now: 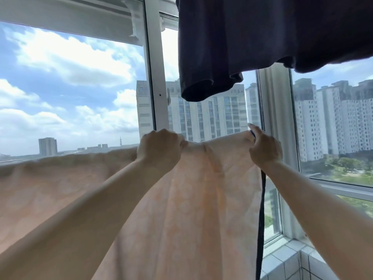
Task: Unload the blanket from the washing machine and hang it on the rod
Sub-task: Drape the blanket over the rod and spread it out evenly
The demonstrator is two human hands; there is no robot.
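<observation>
Two hands — left hand (pixel 159 147), right hand (pixel 264 148) — fingers gripping blanket (pixel 181 199) before window (pixel 156 77).

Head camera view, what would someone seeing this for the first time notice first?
Probably the peach blanket filling the lower middle, its top edge gripped by the left hand and the right hand, both raised in front of the window. Next, a dark garment hangs down from the top right, above the hands. Behind it all, the window frame shows bright cloudy sky on the left and tall apartment blocks on the right.
</observation>
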